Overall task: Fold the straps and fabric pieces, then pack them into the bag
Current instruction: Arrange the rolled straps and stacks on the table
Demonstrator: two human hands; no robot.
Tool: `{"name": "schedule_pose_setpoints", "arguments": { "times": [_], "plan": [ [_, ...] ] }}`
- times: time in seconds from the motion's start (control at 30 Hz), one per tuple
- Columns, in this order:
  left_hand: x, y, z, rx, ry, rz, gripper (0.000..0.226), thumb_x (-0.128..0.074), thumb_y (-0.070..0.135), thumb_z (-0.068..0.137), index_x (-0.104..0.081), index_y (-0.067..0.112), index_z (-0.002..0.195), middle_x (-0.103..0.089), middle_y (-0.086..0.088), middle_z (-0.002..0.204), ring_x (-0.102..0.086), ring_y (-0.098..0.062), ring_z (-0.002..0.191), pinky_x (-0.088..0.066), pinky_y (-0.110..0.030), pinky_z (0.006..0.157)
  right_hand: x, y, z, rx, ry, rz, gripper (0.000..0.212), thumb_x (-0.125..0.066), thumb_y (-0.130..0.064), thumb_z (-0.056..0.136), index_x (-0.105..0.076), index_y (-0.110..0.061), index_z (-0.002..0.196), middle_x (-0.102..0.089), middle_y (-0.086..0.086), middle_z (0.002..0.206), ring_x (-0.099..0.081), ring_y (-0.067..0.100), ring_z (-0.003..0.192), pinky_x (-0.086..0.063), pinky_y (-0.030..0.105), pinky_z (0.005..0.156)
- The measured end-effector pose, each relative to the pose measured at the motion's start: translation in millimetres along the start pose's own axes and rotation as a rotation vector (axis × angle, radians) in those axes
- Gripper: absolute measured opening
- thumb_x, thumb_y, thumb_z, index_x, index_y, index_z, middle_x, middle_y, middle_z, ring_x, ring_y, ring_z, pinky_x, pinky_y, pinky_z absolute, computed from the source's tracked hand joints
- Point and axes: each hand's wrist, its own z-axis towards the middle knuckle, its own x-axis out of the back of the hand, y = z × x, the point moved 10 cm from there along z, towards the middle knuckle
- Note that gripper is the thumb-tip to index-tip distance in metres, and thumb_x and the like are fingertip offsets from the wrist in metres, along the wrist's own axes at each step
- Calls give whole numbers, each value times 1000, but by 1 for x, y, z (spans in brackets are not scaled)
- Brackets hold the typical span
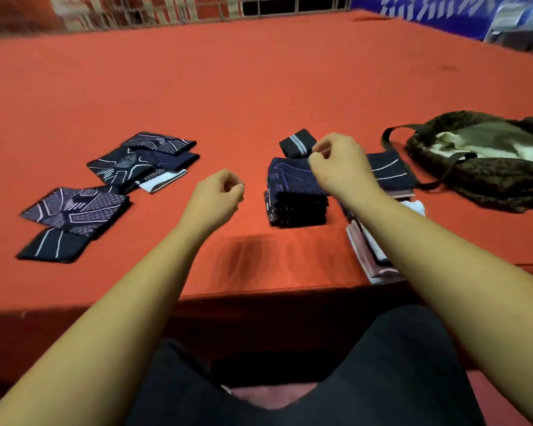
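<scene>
The tabletop (259, 87) lies under an orange-red cloth (105, 87) that stretches far beyond the fingers (316, 149) and out to both sides of them. Nearer than the fingers, by the front edge, the cloth shows a patch of dark creases (246, 256). Below that edge its hanging front (74, 333) is in shadow. Well beyond the fingers, past the far edge, stands a blurred red wall (22, 10) with a pale lattice (166, 10), and a dark barred window (290, 4). Beyond and to the right of the fingers is a blue sheet with white marks (428, 13), and beside it something grey (520, 23), too blurred to tell. Nearest of all, dark trousers (397, 379) cover the legs, with a pinkish surface (274, 395) between the knees.
</scene>
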Motion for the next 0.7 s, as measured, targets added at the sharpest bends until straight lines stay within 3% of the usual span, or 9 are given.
{"name": "schedule_pose_setpoints", "arguments": {
  "times": [0.13, 0.2, 0.27, 0.33, 0.43, 0.53, 0.63, 0.7],
  "plan": [
    [52, -80, -9, 170, 47, 51, 12, -52, 16, 89, -61, 20, 82, -71, 0, 79, -68, -18, 71, -45, -27, 62, -95, -52, -1, -8, -193, 45, 23, -51, -12, 83, -71, -1, 84, -70, 20, 88, -62, 37, 89, -49, 36, 79],
    [84, -118, -13, 243, 91, 106, 12, -52, 17, 87, -61, 18, 79, -72, -2, 81, -69, -22, 78, -50, -31, 70, -144, -73, -3, -36, -305, 48, 19, -50, -11, 81, -64, -1, 72, -58, 20, 68, -49, 38, 72, -45, 36, 68],
    [115, -156, -18, 312, 133, 148, 13, -52, 17, 86, -60, 17, 77, -72, -4, 81, -69, -26, 83, -53, -35, 78, -191, -90, -5, -67, -407, 39, 17, -51, -9, 81, -52, -7, 64, -41, 10, 56, -39, 29, 69, -35, 31, 59],
    [144, -192, -25, 382, 181, 181, 13, -52, 17, 86, -62, 17, 78, -72, -6, 83, -67, -28, 85, -53, -37, 79, -237, -107, -7, -107, -503, 102, 16, -52, -10, 79, -45, -12, 64, -39, 5, 57, -43, 29, 67, -39, 30, 56],
    [175, -239, -36, 477, 248, 230, 11, -54, 16, 86, -64, 14, 84, -69, -8, 85, -61, -27, 84, -42, -32, 70, -299, -123, -16, -241, -635, 287, 15, -54, -11, 84, -50, -18, 72, -53, 3, 68, -57, 26, 70, -52, 34, 64],
    [192, -279, -41, 524, 298, 240, 6, -62, 14, 82, -62, 11, 87, -66, -10, 89, -58, -27, 87, -39, -31, 72, -350, -131, -30, -367, -767, 362, 9, -56, -8, 87, -52, -14, 82, -52, 5, 71, -54, 21, 64, -45, 28, 61],
    [198, -311, -34, 503, 317, 254, 23, -73, 19, 78, -59, 12, 95, -65, -12, 100, -60, -30, 97, -45, -36, 81, -399, -137, -35, -357, -864, 269, 18, -66, -10, 84, -49, -13, 86, -47, 10, 69, -40, 17, 47, -40, 26, 53],
    [199, -326, -26, 480, 305, 223, 39, -77, 21, 77, -57, 14, 110, -61, -10, 104, -56, -26, 98, -42, -32, 83, -423, -148, -32, -300, -865, 193, 29, -78, -17, 78, -51, -10, 89, -55, 14, 76, -46, 20, 52, -37, 26, 49]
  ]
}}
